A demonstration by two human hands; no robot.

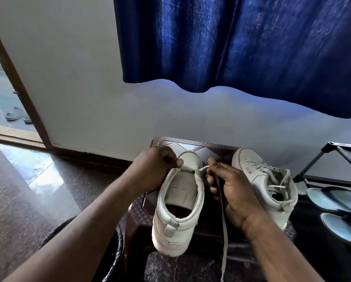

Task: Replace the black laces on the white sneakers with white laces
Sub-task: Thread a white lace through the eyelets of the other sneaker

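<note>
A white sneaker [178, 206] stands on a dark brown plastic stool [192, 145], heel toward me, its eyelets almost bare of lace. My left hand [152, 169] grips the sneaker's left upper edge near the tongue, fingers curled. My right hand [227, 190] pinches a white lace [224, 231] at the sneaker's right eyelet row; the lace hangs down past my wrist toward the floor. A second white sneaker [266, 184], laced in white, sits on the stool to the right. No black lace is visible.
A blue curtain [241, 47] hangs on the wall ahead. A black metal rack [337, 157] with pale slippers [333, 200] stands at the right. A dark bin's rim [115, 251] is under my left forearm. An open doorway [5, 98] lies far left.
</note>
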